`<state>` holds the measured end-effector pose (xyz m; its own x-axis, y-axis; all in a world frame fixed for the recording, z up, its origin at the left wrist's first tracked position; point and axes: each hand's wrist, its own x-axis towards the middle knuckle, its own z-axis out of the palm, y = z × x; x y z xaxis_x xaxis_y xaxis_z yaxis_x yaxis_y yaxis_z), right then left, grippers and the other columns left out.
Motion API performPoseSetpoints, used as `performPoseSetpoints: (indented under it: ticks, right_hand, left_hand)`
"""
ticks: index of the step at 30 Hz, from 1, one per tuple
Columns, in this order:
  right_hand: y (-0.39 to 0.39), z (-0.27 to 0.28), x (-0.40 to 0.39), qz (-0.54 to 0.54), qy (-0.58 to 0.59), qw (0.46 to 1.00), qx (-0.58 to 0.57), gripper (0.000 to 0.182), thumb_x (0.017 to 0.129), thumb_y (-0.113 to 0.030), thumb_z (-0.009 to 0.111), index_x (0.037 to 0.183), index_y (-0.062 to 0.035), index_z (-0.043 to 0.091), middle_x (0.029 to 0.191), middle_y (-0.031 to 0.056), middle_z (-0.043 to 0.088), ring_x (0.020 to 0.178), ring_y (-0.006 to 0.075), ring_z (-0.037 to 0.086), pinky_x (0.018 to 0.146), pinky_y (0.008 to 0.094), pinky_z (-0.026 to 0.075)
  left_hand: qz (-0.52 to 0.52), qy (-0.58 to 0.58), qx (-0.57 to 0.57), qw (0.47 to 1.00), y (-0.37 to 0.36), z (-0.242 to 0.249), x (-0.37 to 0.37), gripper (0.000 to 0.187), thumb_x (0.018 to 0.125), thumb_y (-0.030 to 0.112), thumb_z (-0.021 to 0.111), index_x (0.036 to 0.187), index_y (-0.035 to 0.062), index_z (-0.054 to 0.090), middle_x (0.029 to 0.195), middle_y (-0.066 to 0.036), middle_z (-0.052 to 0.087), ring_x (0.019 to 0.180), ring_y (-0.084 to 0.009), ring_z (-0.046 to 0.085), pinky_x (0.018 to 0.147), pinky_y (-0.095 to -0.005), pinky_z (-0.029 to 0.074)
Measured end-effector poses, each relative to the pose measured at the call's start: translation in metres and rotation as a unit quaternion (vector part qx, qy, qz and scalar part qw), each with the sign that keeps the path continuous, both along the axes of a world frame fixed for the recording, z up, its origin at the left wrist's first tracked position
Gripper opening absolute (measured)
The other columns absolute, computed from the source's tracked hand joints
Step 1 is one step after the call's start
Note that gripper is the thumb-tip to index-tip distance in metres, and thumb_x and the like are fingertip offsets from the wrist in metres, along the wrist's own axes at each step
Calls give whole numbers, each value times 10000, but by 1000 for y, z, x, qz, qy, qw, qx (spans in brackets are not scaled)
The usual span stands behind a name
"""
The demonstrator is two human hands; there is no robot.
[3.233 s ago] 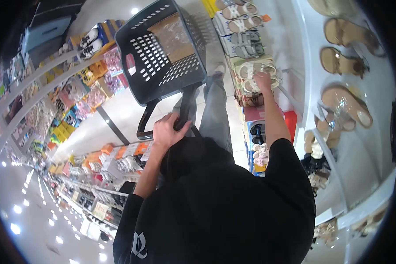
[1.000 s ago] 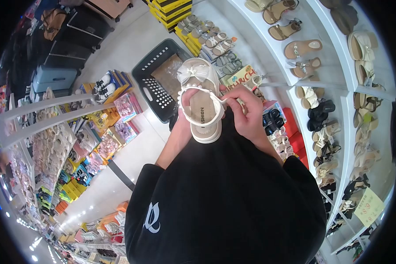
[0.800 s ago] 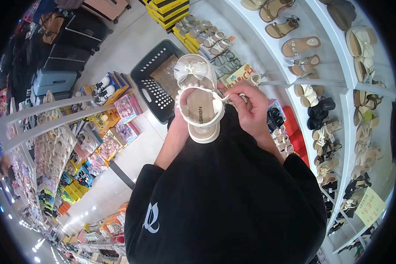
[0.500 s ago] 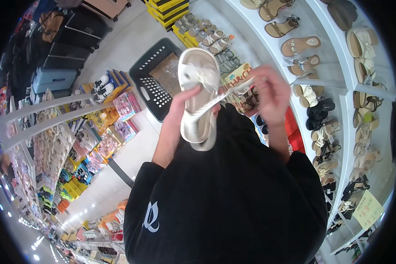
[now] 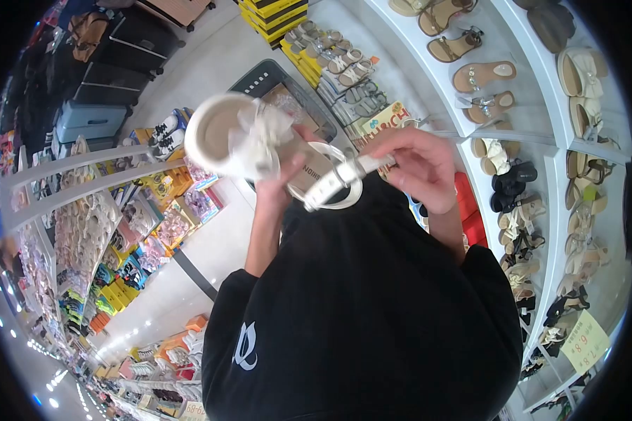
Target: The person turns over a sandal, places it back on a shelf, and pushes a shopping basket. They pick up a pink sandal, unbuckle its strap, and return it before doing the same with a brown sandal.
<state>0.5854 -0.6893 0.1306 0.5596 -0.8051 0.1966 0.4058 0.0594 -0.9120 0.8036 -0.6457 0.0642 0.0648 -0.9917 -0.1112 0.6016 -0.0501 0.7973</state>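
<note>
A white sandal (image 5: 214, 133) with a large bow over the toe strap is held in front of my chest, its toe toward the upper left, slightly blurred. My left hand (image 5: 282, 179) is closed around its middle, beside dark lettering on the insole. Over the heel part lies the white ankle strap (image 5: 330, 188), which has a small metal buckle. My right hand (image 5: 425, 168) pinches the end of this strap between thumb and fingers, the other fingers curled loosely. The underside of the sandal is hidden.
Behind the sandal, a dark green shopping basket (image 5: 263, 77) stands on the floor with something brownish in it. White shelves (image 5: 463, 105) of sandals curve along the right. Shoe boxes (image 5: 274, 21) are stacked ahead, and a blue suitcase (image 5: 91, 123) stands at the left.
The sandal has turned from upright to tilted, its toe swinging left and toward the camera. My right hand has moved slightly down with the strap, and the buckle now shows.
</note>
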Motion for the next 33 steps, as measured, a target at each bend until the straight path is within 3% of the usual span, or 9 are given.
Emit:
performPoseSetpoints:
  ticks: [3,8,10,12,17,19,24,29,33]
  right_hand:
    - [4,2,0,51,-15,998,26,267,791,164,576,1041,78,613,1054,166,637,1008,213,622,860,312,485]
    - [19,13,4,44,75,996,8,254,785,164,609,1007,48,649,880,126,693,869,184,669,768,265,517]
    - [19,24,2,87,148,985,-35,264,777,167,606,995,29,665,902,126,699,882,191,675,774,275,522]
    - [16,27,2,120,204,968,-88,292,754,174,605,973,1,689,930,119,705,948,213,679,813,305,528]
    - [23,18,3,39,244,966,-71,316,754,149,615,1023,-5,676,1028,113,695,1020,251,659,870,323,513]
    - [24,11,3,-9,263,959,-106,330,759,138,618,1051,-9,665,1063,118,687,1025,262,655,874,324,511]
    - [30,1,1,14,324,945,-53,366,769,131,626,1099,-24,642,1063,127,676,1013,234,655,867,298,503]
    - [37,-10,3,-36,221,974,14,279,809,122,613,1064,11,641,990,112,665,952,190,659,813,266,499]
    - [35,-2,0,-53,135,989,2,225,786,167,600,970,39,621,936,155,649,838,227,677,783,321,538]
  left_hand:
    - [82,-147,-97,981,2,3,0,754,645,36,787,1281,105,389,1215,-179,551,1163,-272,524,955,-427,470]
    - [15,144,190,971,-3,54,21,834,757,357,696,1459,141,301,1424,-100,435,1230,-295,481,896,-423,514]
    - [85,22,148,985,-1,55,12,862,766,414,642,1496,170,253,1466,-69,374,1246,-290,473,860,-430,534]
    - [136,-30,101,985,5,54,8,872,760,400,618,1516,211,227,1506,-30,304,1289,-276,434,845,-425,543]
    - [213,9,53,976,26,88,-8,930,685,299,578,1525,135,214,1510,-103,298,1342,-265,375,982,-318,471]
    - [234,56,66,968,36,102,-10,934,670,328,591,1525,235,227,1521,-32,290,1359,-233,357,937,-283,498]
    - [231,115,26,966,49,113,-5,903,689,321,610,1513,309,241,1536,59,247,1386,-213,321,956,-340,500]
    - [236,148,-8,960,54,109,-1,883,712,286,600,1514,321,233,1538,70,234,1392,-214,309,975,-366,494]
    - [257,-23,-18,966,55,94,-7,785,749,156,620,1436,347,290,1514,-36,251,1393,-286,296,1032,-422,413]
